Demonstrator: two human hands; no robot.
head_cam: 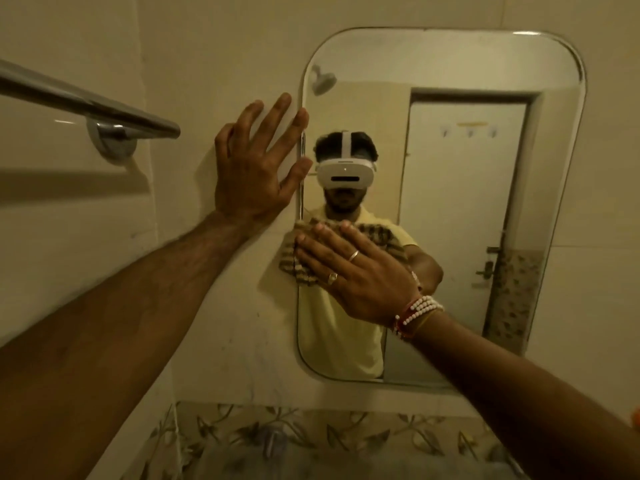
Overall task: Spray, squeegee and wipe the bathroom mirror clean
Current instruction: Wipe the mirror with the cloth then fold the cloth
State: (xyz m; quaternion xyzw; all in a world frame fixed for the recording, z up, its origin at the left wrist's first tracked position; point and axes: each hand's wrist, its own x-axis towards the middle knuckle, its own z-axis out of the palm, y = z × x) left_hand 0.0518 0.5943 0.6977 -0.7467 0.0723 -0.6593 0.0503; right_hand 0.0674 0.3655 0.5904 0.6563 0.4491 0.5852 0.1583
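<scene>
While the left hand lies flat and spread on the wall tile, holding nothing, its fingertips reach the left edge of the mirror. The right hand presses open-palmed on a striped cloth, pinning it against the mirror's left edge about halfway up; part of the cloth overlaps onto the wall. A chrome towel bar juts from the wall well to the left of the mirror. A leaf-patterned tile border runs below the mirror.
</scene>
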